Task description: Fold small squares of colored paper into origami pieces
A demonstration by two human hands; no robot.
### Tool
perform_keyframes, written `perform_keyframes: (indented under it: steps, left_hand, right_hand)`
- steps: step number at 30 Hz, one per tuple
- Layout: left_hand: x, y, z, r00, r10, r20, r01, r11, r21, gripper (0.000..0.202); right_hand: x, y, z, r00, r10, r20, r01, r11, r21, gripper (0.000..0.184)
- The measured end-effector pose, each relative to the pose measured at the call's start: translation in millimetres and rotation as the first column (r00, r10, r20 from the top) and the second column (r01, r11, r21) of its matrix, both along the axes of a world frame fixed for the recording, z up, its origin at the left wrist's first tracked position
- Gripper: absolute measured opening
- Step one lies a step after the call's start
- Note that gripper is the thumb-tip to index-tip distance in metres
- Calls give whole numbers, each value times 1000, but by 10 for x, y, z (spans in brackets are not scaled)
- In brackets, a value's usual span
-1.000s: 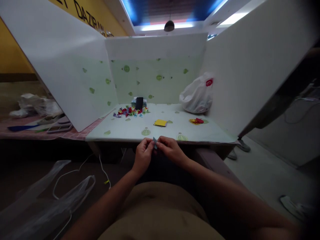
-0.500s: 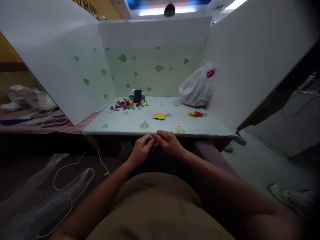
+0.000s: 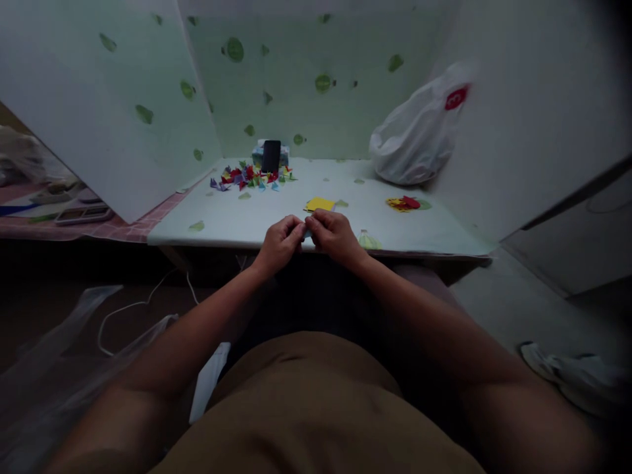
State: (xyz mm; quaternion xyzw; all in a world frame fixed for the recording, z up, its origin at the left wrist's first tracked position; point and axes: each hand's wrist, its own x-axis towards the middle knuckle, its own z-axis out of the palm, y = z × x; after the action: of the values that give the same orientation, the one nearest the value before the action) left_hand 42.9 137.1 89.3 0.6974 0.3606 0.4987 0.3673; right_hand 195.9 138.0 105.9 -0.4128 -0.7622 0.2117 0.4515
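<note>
Grip narrow: left hand (image 3: pixel 282 243) and right hand (image 3: pixel 336 237) pinch small blue piece (image 3: pixel 308 234) between them, mostly covered, whereas it showed plainly a second ago. Both hands now appear higher against near edge of table (image 3: pixel 237 225). Inference: piece still being worked, not released. Beyond: yellow sheets (image 3: pixel 320 203); farther left, pile of folded paper shapes (image 3: pixel 249 176), both apparently unmoved

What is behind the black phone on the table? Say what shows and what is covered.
A patterned box shows on both sides of the black phone. Its middle is covered by the phone.
</note>
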Motion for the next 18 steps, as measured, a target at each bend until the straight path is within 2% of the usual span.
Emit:
perform_keyframes:
  steps: [4,7,10,12,14,16,18]
  left_hand:
    - [-103,-51,-33,997,78,-20,-77,997,23,31]
    - [-375,-183,-199,991,117,-71,-119,992,-28,30]
    - [-785,-304,-508,971,154,-182,-186,967,-172,31]
    - [-1068,-351,-768,921,206,-329,-289,930,-226,33]
    - [-1301,-374,-1033,864,191,-467,-346,898,-273,29]
    - [-1457,-385,-1270,810,187,-556,-408,861,-305,26]
    - [-1557,-390,-1453,808,156,-568,-405,848,-342,22]
  right_hand:
    - [87,-1,12,999,-50,9,49,998,34,37]
    - [227,-24,-41,997,-74,-2,73,997,-17,38]
    - [357,-48,-128,996,-75,-40,67,983,-172,35]
    - [406,-67,-181,998,-47,-52,32,968,-250,35]
    - [420,-93,-220,999,-15,-39,3,957,-290,37]
    - [412,-127,-250,999,23,-35,-34,943,-332,38]
    - [402,-167,-277,998,37,-50,-53,932,-359,38]
